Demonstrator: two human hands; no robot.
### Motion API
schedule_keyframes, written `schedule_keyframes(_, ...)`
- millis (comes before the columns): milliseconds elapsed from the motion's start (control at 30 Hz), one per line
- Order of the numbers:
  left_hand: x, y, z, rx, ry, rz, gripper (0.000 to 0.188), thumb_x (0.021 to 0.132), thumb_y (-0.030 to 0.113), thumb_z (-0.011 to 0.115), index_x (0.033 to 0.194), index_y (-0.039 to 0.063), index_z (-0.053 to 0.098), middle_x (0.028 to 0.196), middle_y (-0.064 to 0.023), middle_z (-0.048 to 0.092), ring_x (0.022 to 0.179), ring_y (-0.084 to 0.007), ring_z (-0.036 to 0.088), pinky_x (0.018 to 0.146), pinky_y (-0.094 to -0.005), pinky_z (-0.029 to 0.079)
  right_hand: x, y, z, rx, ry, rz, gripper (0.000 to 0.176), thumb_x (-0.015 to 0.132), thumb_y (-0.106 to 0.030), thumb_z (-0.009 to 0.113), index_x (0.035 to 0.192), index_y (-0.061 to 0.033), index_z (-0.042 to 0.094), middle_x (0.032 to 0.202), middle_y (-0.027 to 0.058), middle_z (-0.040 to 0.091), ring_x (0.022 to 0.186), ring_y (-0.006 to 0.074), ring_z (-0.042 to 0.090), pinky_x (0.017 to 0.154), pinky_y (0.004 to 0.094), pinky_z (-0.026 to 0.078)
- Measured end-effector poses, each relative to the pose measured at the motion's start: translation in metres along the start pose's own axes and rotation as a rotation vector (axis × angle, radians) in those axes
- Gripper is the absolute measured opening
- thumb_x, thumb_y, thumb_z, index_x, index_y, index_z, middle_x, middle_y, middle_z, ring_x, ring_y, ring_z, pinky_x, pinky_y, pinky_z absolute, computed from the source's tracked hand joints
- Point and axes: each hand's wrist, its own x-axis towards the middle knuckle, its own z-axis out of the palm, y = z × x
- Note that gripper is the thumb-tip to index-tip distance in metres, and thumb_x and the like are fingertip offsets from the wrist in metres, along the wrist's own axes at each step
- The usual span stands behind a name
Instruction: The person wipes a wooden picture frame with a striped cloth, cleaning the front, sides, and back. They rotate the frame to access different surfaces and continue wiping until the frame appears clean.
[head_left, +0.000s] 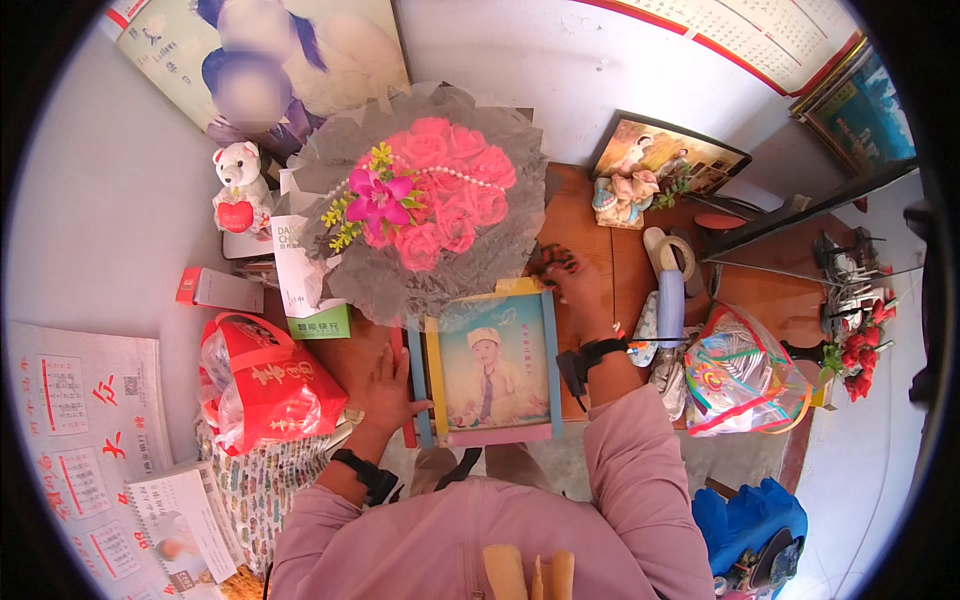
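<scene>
A photo frame (495, 367) with blue, yellow and pink edges and a child's picture lies at the table's near edge. My left hand (386, 390) rests with spread fingers beside its left edge, on or near a red strip. My right hand (574, 289) is past the frame's upper right corner, its fingertips at a dark and orange patterned thing (559, 259); whether it grips this cannot be told. A bouquet of pink artificial roses (450, 187) in grey wrapping stands just beyond the frame and covers part of its top.
On the left are a red bag (277, 382), a green box (321, 324) and a white teddy bear (241, 187). A figurine (622, 199), a roll of tape (675, 259) and a clear plastic bag (742, 375) are on the right, near a mirror (825, 217).
</scene>
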Motion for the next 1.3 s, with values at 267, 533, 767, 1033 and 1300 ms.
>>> schedule_keyframes(267, 0.000, 0.002, -0.004, -0.004, 0.028, 0.008, 0.117, 0.053, 0.043, 0.088, 0.147, 0.006, 0.030, 0.152, -0.0268, 0.022, 0.135, -0.0431, 0.032, 0.108, -0.0485, 0.032, 0.014, 0.013, -0.011, -0.542, 0.211, 0.165, 0.040, 0.075, -0.020, 0.074, 0.112, -0.0065, 0.064, 0.097, 0.0140, 0.070, 0.082, 0.0283, 0.069, 0.069, 0.0386, 0.055)
schedule_keyframes(533, -0.002, 0.003, -0.004, -0.011, 0.045, 0.012, 0.115, 0.053, 0.042, 0.088, 0.146, 0.006, 0.032, 0.151, -0.0266, 0.025, 0.134, -0.0432, 0.034, 0.107, -0.0482, 0.033, 0.015, 0.021, 0.010, -0.780, 0.146, -0.121, 0.038, 0.076, -0.028, 0.072, 0.110, -0.0133, 0.065, 0.095, 0.0137, 0.070, 0.091, 0.0351, 0.067, 0.077, 0.0467, 0.052)
schedule_keyframes(767, 0.000, 0.004, -0.006, -0.037, 0.030, 0.004, 0.114, 0.054, 0.041, 0.088, 0.147, 0.006, 0.031, 0.151, -0.0270, 0.024, 0.135, -0.0437, 0.032, 0.107, -0.0498, 0.033, 0.022, -0.009, -0.022, -0.758, 0.204, -0.016, 0.036, 0.077, -0.022, 0.072, 0.110, -0.0098, 0.065, 0.090, 0.0124, 0.070, 0.084, 0.0288, 0.069, 0.071, 0.0405, 0.054)
schedule_keyframes(1033, -0.001, 0.003, -0.007, -0.005, 0.006, 0.026, 0.116, 0.057, 0.043, 0.087, 0.148, 0.004, 0.026, 0.151, -0.0297, 0.020, 0.135, -0.0477, 0.029, 0.110, -0.0478, 0.031, -0.010, -0.020, 0.037, -0.550, -0.141, -0.265, 0.033, 0.074, -0.027, 0.074, 0.099, -0.0063, 0.067, 0.093, 0.0125, 0.066, 0.083, 0.0310, 0.067, 0.072, 0.0429, 0.053)
schedule_keyframes(1300, -0.001, 0.002, -0.005, -0.045, 0.049, 0.020, 0.115, 0.054, 0.043, 0.087, 0.148, 0.008, 0.030, 0.152, -0.0269, 0.022, 0.136, -0.0423, 0.031, 0.107, -0.0496, 0.032, -0.044, 0.024, 0.103, -0.986, -0.011, -0.425, 0.024, 0.076, -0.018, 0.070, 0.095, -0.0049, 0.065, 0.109, 0.0186, 0.050, 0.094, 0.0373, 0.060, 0.073, 0.0447, 0.054)
